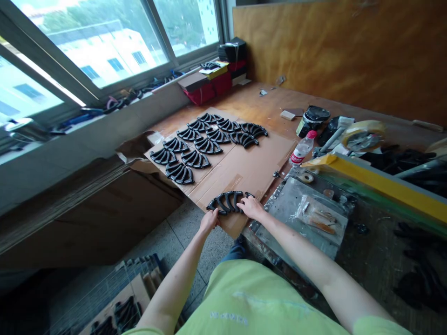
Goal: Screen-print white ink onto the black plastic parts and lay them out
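A curved, glossy black fan-shaped part with several slats (226,202) lies at the near corner of a brown cardboard sheet (244,172). My left hand (209,220) is closed at its left end, right at the cardboard's edge; some of those fingers are hidden. My right hand (250,207) has its fingers curled over the part's right end, covering some of it. Farther back on the same sheet, several similar black fan-shaped parts (195,159) are laid out in rows.
To the right stand a bottle with a pink cap (303,148), a black-smeared tub (312,119) and a tape roll (363,135). Nearer is a grey plate (289,211) bearing a bagged tool. Red boxes (206,90) sit by the window. More black parts (127,312) lie low at left.
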`<action>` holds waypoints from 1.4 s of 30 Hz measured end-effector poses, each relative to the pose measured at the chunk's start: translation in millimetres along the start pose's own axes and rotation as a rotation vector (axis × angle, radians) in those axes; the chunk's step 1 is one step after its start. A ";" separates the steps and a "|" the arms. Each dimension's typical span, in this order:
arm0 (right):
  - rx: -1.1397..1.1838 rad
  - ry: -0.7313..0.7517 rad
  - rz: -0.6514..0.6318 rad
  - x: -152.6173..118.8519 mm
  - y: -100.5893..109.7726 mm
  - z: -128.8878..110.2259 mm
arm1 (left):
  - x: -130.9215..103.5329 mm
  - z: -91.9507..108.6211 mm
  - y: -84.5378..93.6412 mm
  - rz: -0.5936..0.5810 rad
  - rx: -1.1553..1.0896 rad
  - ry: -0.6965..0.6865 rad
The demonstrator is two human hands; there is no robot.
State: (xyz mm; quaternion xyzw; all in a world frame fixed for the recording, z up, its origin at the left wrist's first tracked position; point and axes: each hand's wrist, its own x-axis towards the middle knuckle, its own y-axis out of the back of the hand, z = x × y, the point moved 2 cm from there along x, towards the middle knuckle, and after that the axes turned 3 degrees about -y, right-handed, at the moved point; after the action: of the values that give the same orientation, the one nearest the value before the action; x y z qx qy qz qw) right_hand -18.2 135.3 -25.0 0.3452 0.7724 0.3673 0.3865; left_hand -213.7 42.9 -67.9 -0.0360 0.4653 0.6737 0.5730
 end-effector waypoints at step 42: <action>0.523 -0.165 0.306 147.7 75.7 -3.5 | 213.0 235.1 46.8 0.286 0.730 -0.619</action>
State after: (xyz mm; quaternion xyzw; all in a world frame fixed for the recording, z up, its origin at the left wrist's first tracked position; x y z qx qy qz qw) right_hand -70.7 292.2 -11.1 0.5737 0.7457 0.1809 0.2863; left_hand -210.0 361.5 -31.7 0.4327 0.4790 0.5177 0.5615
